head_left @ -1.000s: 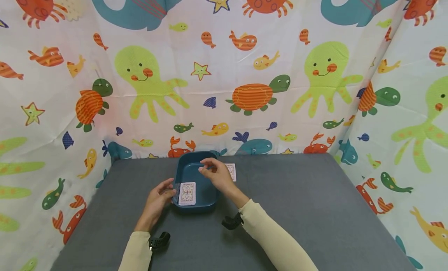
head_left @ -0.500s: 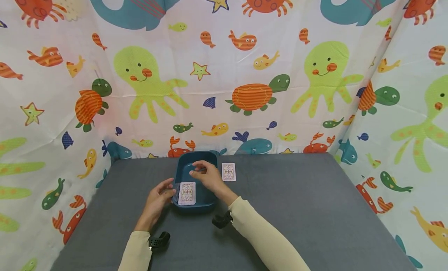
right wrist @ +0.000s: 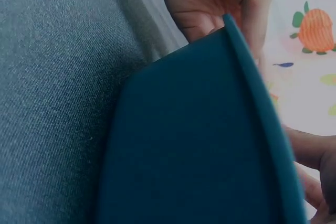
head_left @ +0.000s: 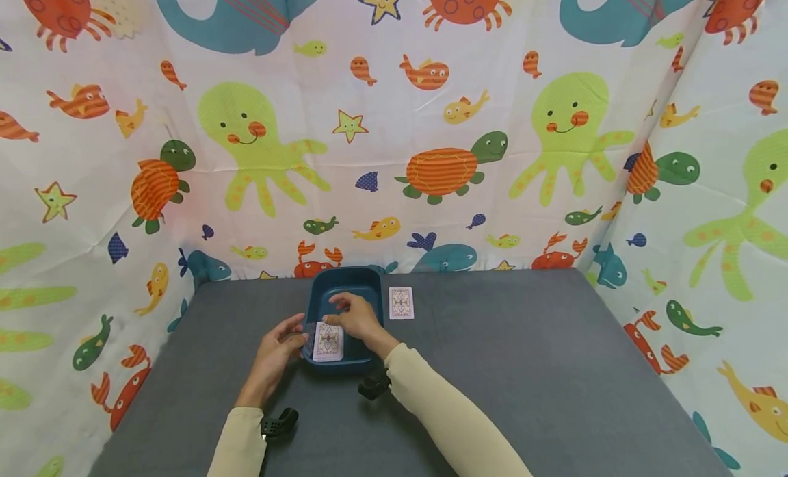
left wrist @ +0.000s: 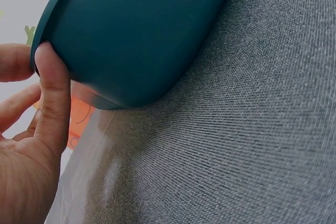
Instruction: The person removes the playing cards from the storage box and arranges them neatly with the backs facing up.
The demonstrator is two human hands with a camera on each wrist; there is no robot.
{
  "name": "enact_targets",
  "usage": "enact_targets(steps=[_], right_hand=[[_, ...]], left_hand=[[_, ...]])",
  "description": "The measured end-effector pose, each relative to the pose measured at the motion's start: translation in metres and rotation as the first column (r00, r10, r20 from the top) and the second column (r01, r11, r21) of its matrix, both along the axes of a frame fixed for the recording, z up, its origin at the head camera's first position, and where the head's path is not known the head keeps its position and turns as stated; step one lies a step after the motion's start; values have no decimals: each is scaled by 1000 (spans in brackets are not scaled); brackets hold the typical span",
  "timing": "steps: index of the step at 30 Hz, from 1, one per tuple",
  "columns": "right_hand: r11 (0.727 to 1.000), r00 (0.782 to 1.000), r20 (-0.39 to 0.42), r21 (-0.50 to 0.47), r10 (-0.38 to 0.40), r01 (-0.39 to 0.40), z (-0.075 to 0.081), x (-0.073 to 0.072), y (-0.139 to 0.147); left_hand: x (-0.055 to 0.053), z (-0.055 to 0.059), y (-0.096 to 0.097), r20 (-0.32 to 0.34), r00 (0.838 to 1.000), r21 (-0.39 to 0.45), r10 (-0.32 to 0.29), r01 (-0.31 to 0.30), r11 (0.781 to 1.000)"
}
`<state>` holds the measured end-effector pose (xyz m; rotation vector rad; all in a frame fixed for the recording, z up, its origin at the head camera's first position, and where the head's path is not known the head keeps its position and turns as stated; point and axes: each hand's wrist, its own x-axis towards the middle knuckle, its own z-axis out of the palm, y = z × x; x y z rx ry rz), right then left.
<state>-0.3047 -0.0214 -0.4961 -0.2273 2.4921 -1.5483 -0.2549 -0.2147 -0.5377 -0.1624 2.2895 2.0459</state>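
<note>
We find the pack of cards in the near left corner of the blue tray, backs upward, with its long axis running from near to far, about the same way as the long axis of the tray. The relation which matters most, in our judgement, is between the far edge of this pack and the right hand, because this hand is the nearer of the two. It comes over the tray from the right side, so that the pack lies to the left and near from it. Its thumb is at the far edge of the cards; whether it touches them or is only just above, we cannot tell. The thumb and the forefinger are apart, the fingers are loosely bent, and we see nothing between them. The left hand is on the other side: it pinches the left wall of the tray at the rim, with the thumb outside, as the left wrist view shows. The pack is thus just beside this hand too, but with the wall between them. The two hands are apart from each other, with the pack lying between them and partly nearer than the right one. On the grey desk, right of the tray, a single card lies apart from both hands, also pointing from near to far.
</note>
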Motion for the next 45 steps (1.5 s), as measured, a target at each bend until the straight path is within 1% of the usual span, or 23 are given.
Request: enact_targets(steps=[5, 13, 19, 23, 27, 30, 40, 42, 45], right_hand=[[999, 1000, 18, 51, 6, -6, -3, -1, -2], [993, 998, 58, 117, -14, 7, -12, -4, -3], [987, 997, 74, 157, -29, 18, -15, -7, -4], [978, 998, 58, 209, -18, 5, -17, -9, -5], [962, 999, 32, 273, -4, -4, -20, -10, -7], [954, 1000, 18, 301, -7, 1, -21, -10, -8], [938, 1000, 1, 345, -17, 16, -20, -9, -9], [943, 1000, -10, 332, -23, 25, -19, -8, -9], [957, 999, -25, 286, -37, 42, -20, -8, -9]], left_hand=[[-1, -1, 1, -4, 1000, -1, 2, -2, 1000], [-1, -1, 2, 6, 1000, -15, 4, -4, 1000], [-2, -1, 1, -12, 1000, -11, 0, 0, 1000], [-3, -1, 0, -13, 1000, -7, 5, -5, 1000], [-3, -1, 0, -3, 1000, -10, 10, -10, 1000], [-3, -2, 0, -1, 1000, -15, 5, -5, 1000], [-1, -2, 0, -10, 1000, -1, 2, -2, 1000], [-1, -2, 0, -11, 1000, 1, 0, 0, 1000], [0, -3, -1, -2, 1000, 1, -2, 2, 1000]])
